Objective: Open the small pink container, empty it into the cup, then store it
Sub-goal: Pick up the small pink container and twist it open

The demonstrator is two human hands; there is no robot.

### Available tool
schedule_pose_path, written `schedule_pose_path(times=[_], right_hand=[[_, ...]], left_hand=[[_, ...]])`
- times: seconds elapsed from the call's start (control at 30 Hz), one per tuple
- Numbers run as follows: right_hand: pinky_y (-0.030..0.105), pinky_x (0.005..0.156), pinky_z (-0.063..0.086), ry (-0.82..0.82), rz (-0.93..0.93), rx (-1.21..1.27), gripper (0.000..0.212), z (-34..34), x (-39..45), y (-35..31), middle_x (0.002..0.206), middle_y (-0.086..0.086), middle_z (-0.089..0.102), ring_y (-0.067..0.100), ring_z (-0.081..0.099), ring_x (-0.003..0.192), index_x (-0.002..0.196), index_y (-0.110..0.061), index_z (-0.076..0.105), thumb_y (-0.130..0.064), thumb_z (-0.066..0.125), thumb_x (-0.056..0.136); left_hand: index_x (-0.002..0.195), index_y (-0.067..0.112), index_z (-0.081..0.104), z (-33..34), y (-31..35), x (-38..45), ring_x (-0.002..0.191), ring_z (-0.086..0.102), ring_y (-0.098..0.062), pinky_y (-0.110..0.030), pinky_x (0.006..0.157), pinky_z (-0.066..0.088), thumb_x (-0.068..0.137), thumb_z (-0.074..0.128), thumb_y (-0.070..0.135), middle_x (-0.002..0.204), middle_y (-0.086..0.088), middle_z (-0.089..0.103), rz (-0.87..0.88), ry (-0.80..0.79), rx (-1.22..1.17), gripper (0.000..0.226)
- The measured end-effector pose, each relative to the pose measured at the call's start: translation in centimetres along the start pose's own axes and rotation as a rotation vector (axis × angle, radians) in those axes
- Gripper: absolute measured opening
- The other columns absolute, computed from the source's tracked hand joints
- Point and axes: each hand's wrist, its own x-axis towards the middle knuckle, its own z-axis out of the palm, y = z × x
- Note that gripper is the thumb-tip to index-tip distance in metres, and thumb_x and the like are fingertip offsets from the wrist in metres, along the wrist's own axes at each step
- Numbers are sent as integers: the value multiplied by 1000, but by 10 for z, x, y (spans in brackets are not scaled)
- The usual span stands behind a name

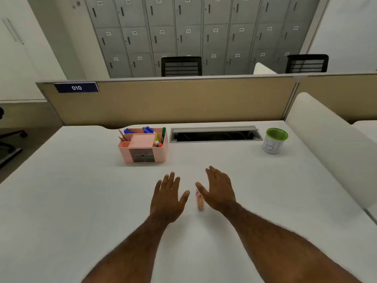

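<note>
A small, narrow pink container [200,201] lies on the white desk [81,201] between my two hands. My left hand [168,198] hovers flat just left of it, fingers spread, holding nothing. My right hand [219,189] is spread open just right of it, its thumb near the container's far end. The cup [274,140], white with a green rim and handwritten letters, stands at the far right of the desk. A pink desk organiser [142,145] with pens, pencils and small drawers stands at the far middle-left.
An open cable slot [215,134] is set into the desk between the organiser and the cup. A tan partition [173,101] closes the far edge. A white divider [326,144] runs along the right side. Lockers and chairs are beyond.
</note>
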Motion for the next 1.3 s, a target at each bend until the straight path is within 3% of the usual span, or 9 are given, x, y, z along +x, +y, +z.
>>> schedule_pose_path(times=[0.13,0.27,0.43,0.6,0.73,0.93,1.07,1.17,1.3], right_hand=[[40,118,21,-61,20,35,76,17,-16,7,157,5,34,23,29,145,146,-17,31,-68,28,89],[40,104,40,-87,82,76,75,29,-24,7,142,4,50,25,47,127,138,-17,38,-70,37,85],[37,98,46,-143,164,166,78,41,-27,5,137,2,54,22,53,123,136,-20,40,-74,43,80],[36,77,54,-119,232,151,59,46,-27,4,98,-4,63,17,62,87,100,-24,52,-77,45,76],[32,67,47,-95,274,126,53,45,-22,0,83,-5,62,19,62,78,85,-23,51,-75,46,77],[32,65,47,-110,319,137,37,42,-18,-1,80,-3,65,22,63,75,81,-21,54,-57,50,78],[31,62,47,-135,321,252,33,42,-21,-3,74,-9,61,17,61,71,79,-26,53,-59,54,80],[37,68,55,-161,251,374,32,44,-25,-8,75,-8,64,14,63,71,85,-24,57,-56,58,84],[37,73,57,-152,186,479,30,42,-28,-14,82,-3,70,13,65,76,91,-18,61,-47,61,88]], left_hand=[[152,23,12,14,-9,-17,151,2,-19,-38,122,0,92,15,63,164,-1,5,-8,-78,-38,73],[152,24,15,21,-8,-26,150,10,-20,-39,122,10,93,22,62,164,0,7,-8,-137,-89,70],[150,26,21,36,-4,-40,148,18,-17,-38,120,22,93,31,57,163,2,14,-19,-125,-173,66],[147,23,31,47,-4,-56,140,33,-14,-30,114,27,95,37,48,153,4,38,21,-54,-225,58],[140,17,43,47,-3,-55,130,45,-18,-26,107,33,95,47,32,140,0,52,-3,7,-339,48],[127,10,56,35,5,-35,112,61,-22,-28,97,45,94,52,17,124,-6,65,-220,4,-664,34],[132,20,52,25,12,-23,105,62,-17,-28,91,48,94,53,32,121,0,64,-396,-80,-870,40],[136,25,47,20,16,-15,107,64,-24,-45,94,54,93,55,36,121,-2,65,-431,-130,-1071,45],[111,19,67,18,15,-7,89,70,-17,-38,81,59,90,59,38,101,-2,76,-386,-265,-1220,29]])
